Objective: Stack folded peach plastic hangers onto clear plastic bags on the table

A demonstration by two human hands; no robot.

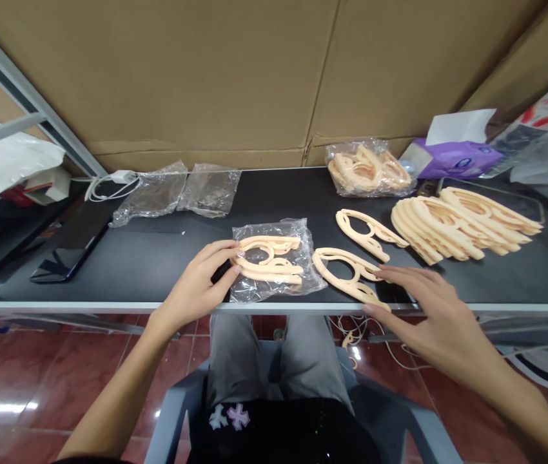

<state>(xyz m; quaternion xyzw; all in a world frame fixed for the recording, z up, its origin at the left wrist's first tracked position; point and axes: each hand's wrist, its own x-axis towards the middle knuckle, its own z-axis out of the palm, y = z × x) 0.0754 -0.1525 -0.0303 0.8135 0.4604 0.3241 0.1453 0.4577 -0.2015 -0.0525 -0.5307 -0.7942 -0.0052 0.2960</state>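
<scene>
My left hand (206, 274) pinches the rounded end of a cream folding hanger (269, 278), which lies on top of a clear plastic bag (310, 274) at the table's front edge. Just to its right, a second folding hanger (325, 264) lies flat, its narrow end between the thumb and fingers of my right hand (429, 309). Behind that one, a third folding hanger (343, 222) rests alone on the black tabletop. A fanned stack of the same hangers (462, 225) spreads out at the right.
Crumpled clear bags (211, 190) lie at the back left beside a white charger cable (119, 180) and a black phone (68, 248). A bagged bundle of hangers (368, 171) and a purple tissue pack (458, 158) stand against the cardboard wall (206, 77).
</scene>
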